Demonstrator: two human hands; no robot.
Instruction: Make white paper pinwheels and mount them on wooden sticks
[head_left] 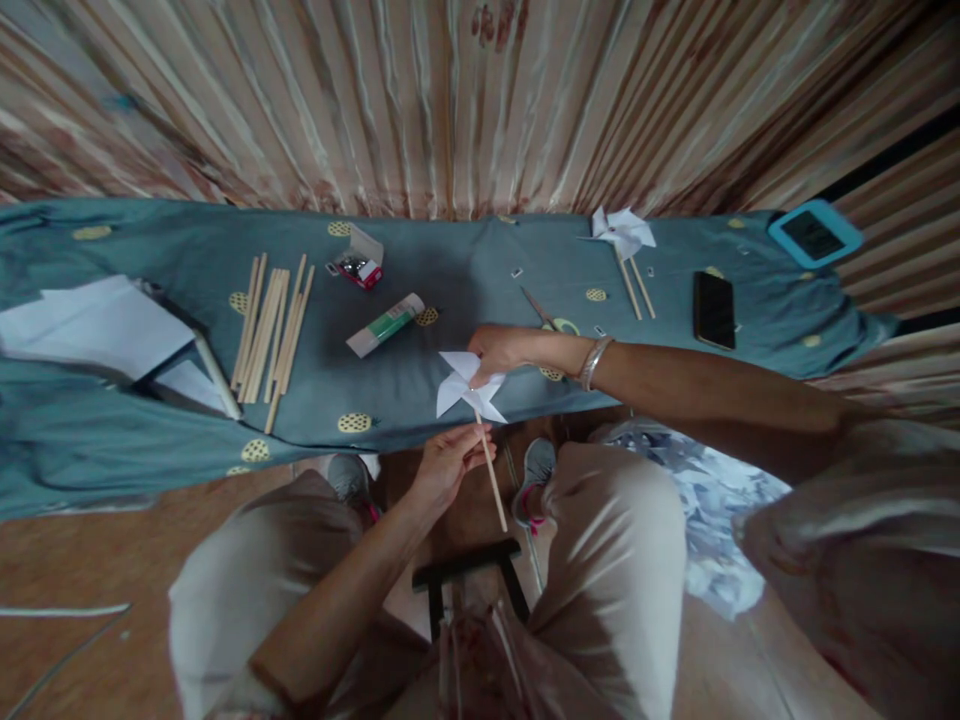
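Hands are meeting just off the near edge of the table (450,270), over the person's knees. The right hand (501,350) is reaching in from the right, forearm nearly level, wrist bent, fingers closing on the top of a white paper pinwheel (466,388). The left hand (448,462) is coming up from below, palm turned inward, fingertips pinching the pinwheel's stick (491,470), which is slanting down and to the right. The two hands are staying a little apart, each gripping its own part.

The pinwheel's middle is lying hidden under the right fingers, so how the paper is joining the stick is hard to make out. Behind the right wrist, scissors (551,320) are showing only partly. Farther back, a bundle of sticks (270,325), a glue stick (385,325) and a second pinwheel (622,235) are lying on the cloth.
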